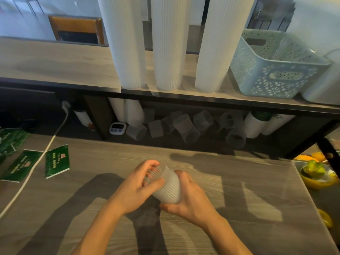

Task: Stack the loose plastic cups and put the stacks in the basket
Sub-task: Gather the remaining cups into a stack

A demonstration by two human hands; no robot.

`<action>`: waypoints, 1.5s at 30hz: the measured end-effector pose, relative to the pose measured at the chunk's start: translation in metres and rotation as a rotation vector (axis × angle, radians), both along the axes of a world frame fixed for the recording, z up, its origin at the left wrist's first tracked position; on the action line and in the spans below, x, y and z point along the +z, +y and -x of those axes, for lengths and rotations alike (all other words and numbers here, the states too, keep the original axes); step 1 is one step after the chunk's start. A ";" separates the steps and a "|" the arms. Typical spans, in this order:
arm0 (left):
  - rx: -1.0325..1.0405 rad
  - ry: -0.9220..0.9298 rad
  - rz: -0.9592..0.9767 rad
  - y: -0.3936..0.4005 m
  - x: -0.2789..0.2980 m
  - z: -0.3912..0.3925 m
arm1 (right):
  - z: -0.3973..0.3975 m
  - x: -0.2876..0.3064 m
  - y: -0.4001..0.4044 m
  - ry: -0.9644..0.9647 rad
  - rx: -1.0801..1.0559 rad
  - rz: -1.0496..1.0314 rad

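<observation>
Both hands hold a short stack of clear ribbed plastic cups point(167, 184) lying on its side just above the wooden counter. My left hand point(139, 188) curls around the stack's open end, and my right hand point(189, 201) grips its other end from below. Several loose clear cups point(185, 127) lie tumbled under the raised shelf at the back of the counter. The pale blue perforated basket point(272, 70) stands on the shelf at the upper right, and I see nothing inside it.
Three tall white cup stacks point(165, 43) stand on the shelf left of the basket. Green packets point(57, 163) and a white cable point(36, 162) lie at the left. A small white timer point(117, 128) sits under the shelf. Fruit in a yellow bowl point(316, 175) sits at the right edge.
</observation>
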State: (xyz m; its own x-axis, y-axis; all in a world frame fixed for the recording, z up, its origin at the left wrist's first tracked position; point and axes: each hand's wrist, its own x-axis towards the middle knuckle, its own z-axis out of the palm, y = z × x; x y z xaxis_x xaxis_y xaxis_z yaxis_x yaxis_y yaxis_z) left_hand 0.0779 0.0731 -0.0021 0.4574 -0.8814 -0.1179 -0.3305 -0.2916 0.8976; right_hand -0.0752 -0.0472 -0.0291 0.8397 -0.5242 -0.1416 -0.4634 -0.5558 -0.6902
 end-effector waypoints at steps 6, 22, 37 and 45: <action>-0.109 0.125 -0.146 -0.003 -0.014 0.020 | 0.000 0.000 -0.007 -0.005 -0.009 0.000; 0.406 -0.609 -0.456 -0.115 -0.059 -0.157 | -0.030 -0.007 -0.029 0.067 -0.133 -0.014; 0.651 0.346 -0.321 -0.151 -0.101 -0.199 | -0.035 -0.016 -0.024 0.077 -0.209 -0.085; 0.637 0.571 -0.105 -0.096 -0.075 -0.151 | -0.033 -0.013 -0.020 0.105 -0.205 -0.102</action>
State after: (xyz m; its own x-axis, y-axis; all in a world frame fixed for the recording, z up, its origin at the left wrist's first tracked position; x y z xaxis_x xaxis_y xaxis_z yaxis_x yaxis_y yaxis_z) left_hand 0.2288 -0.0231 -0.0766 0.7069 -0.4488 -0.5468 0.4180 -0.3585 0.8347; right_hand -0.0418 -0.0670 -0.0422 0.6951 -0.6606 -0.2835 -0.6315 -0.3728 -0.6798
